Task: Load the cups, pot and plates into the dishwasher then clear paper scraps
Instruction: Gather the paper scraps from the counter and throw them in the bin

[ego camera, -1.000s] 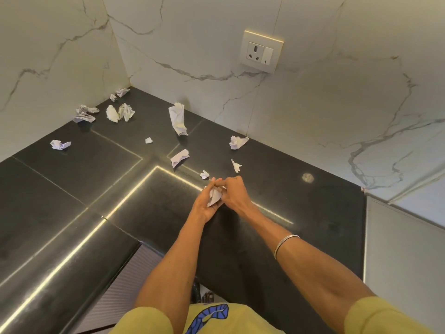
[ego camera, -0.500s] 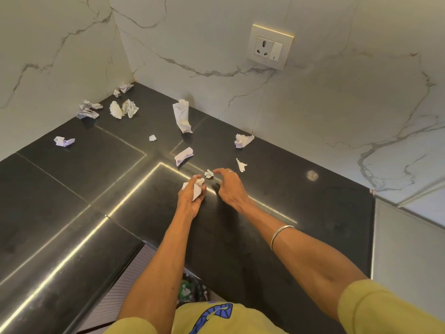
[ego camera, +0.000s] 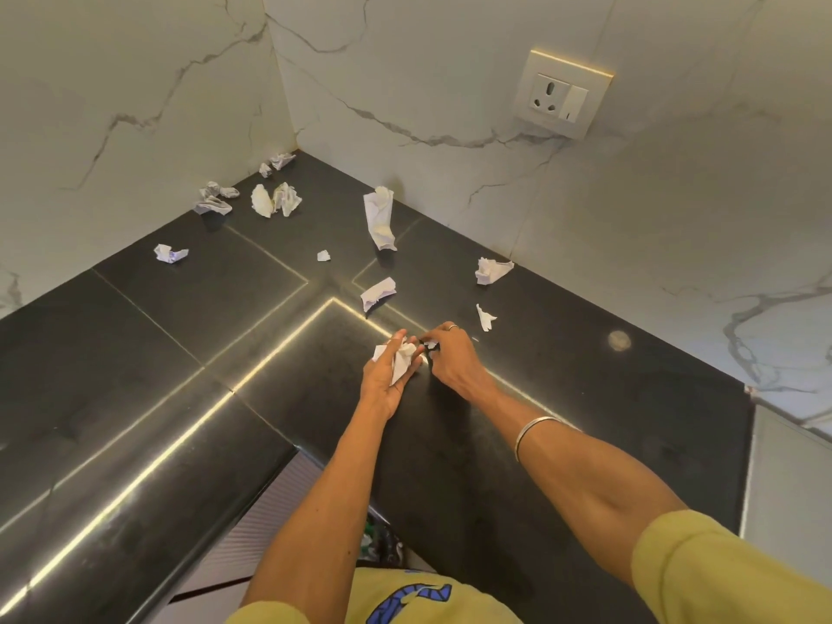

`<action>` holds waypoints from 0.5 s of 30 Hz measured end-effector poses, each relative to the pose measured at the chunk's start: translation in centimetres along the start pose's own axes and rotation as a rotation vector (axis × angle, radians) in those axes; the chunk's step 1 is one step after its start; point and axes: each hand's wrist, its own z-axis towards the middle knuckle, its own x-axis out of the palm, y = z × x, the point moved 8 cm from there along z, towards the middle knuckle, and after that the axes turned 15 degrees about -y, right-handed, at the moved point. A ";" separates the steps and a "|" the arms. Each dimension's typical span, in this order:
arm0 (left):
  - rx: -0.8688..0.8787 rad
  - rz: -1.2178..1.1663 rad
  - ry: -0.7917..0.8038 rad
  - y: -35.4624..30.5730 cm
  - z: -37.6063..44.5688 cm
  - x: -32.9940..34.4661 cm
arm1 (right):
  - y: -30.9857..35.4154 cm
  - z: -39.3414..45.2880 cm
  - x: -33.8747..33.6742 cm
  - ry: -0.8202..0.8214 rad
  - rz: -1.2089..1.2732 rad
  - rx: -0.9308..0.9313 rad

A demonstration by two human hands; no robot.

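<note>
With our left hand [ego camera: 391, 376] cupping a paper wad [ego camera: 402, 357], our right hand [ego camera: 450, 355] fingers [ego camera: 431, 343] pinch a small scrap [ego camera: 430, 345]; we should tuck it firmly into that wad.

Counted on the black countertop [ego camera: 135, 362]: eleven loose paper scraps.
- corner pair [ego camera: 278, 162]
- wall-side crumple [ego camera: 214, 199]
- two crumples side by side [ego camera: 275, 199]
- lone piece at left [ego camera: 169, 253]
- tiny bit [ego camera: 323, 255]
- tall twisted scrap [ego camera: 380, 218]
- folded scrap [ego camera: 378, 292]
- crumple [ego camera: 490, 270]
- sliver [ego camera: 485, 317]

Hands: two (each holding paper; piece count there unclear). Wall socket [ego camera: 560, 99]: one.
</note>
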 end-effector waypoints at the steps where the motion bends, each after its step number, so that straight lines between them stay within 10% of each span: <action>1: -0.004 -0.002 0.001 0.0 0.0 0.0 | -0.4 -0.4 -0.2 -0.022 0.001 0.015; 15: -0.094 -0.251 -0.131 0.5 -0.3 0.8 | 2.3 -3.5 -4.6 -0.224 0.469 0.086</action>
